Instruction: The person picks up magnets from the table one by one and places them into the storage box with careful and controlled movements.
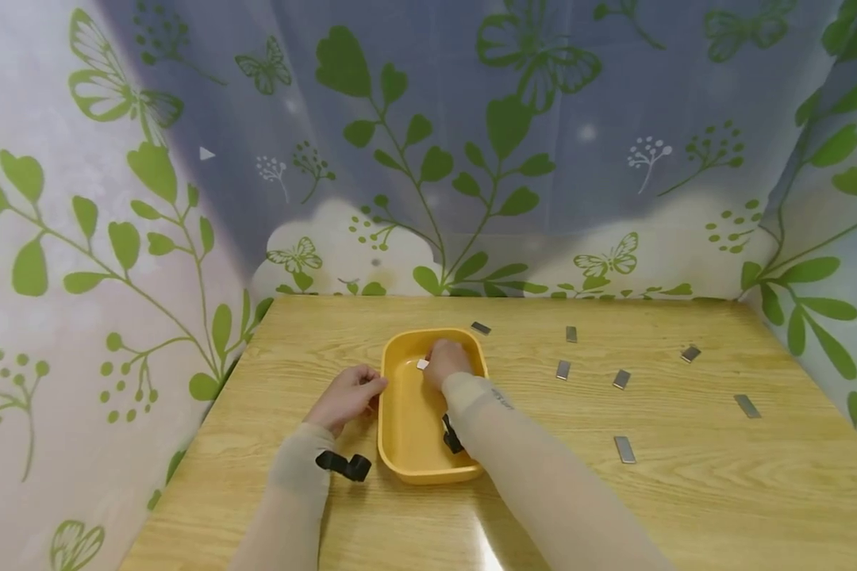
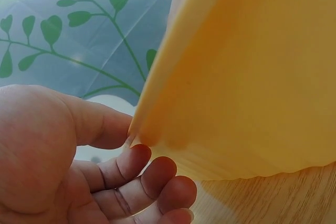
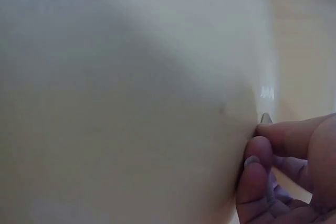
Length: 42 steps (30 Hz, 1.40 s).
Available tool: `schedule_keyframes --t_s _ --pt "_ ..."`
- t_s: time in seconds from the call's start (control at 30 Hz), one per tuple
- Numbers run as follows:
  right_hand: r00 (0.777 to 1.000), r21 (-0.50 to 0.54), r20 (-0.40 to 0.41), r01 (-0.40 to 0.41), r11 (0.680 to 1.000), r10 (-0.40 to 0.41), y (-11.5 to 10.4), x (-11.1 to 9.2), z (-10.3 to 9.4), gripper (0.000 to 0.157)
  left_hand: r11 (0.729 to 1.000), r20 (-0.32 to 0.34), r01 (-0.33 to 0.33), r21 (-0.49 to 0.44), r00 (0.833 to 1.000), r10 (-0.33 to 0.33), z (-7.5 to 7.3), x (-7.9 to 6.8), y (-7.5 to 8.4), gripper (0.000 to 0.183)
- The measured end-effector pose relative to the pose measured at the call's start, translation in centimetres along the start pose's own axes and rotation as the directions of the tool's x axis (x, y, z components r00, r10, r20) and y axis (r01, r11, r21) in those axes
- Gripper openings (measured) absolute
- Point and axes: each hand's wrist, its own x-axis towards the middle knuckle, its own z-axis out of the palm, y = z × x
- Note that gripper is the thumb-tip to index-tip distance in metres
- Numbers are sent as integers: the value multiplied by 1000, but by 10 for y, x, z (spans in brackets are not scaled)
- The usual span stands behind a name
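Observation:
A yellow plastic tub [image 1: 414, 428] stands on the table. My left hand [image 1: 346, 396] is at the tub's left side; in the left wrist view its thumb and index finger pinch the edge of the yellow wall [image 2: 236, 77], the other fingers curled beside it. My right hand [image 1: 448, 362] reaches down inside the tub near its far end. Between its thumb and fingers it pinches a small flat rectangular piece [image 1: 423, 365], which looks white in the head view. In the right wrist view only a tip of the piece [image 3: 266, 118] shows above the fingers.
Several small grey metallic rectangles lie scattered on the wooden table [image 1: 543, 428] right of the tub, such as one rectangle [image 1: 624, 450] near the front and another rectangle [image 1: 481, 327] behind the tub. A leaf-patterned curtain [image 1: 428, 159] hangs behind the table.

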Motion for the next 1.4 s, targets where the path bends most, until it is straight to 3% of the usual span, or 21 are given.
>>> schedule_keyframes --t_s 0.2,0.5,0.73,1.4 --pt "999 -37 -20 46 998 -47 -1 1 3 12 1000 1 -2 1 1000 2 0 -1 -1 21" --pt "995 -212 -46 74 975 -86 -1 6 10 9 1000 0 4 1 1000 -4 1 -1 -1 20" --pt "992 -227 -95 59 972 -82 -1 6 12 13 1000 8 7 -5 1000 -7 1 1 -1 21" --pt "991 -278 -113 42 960 -76 -2 5 11 13 1000 15 6 9 1000 -6 1 0 -3 24"
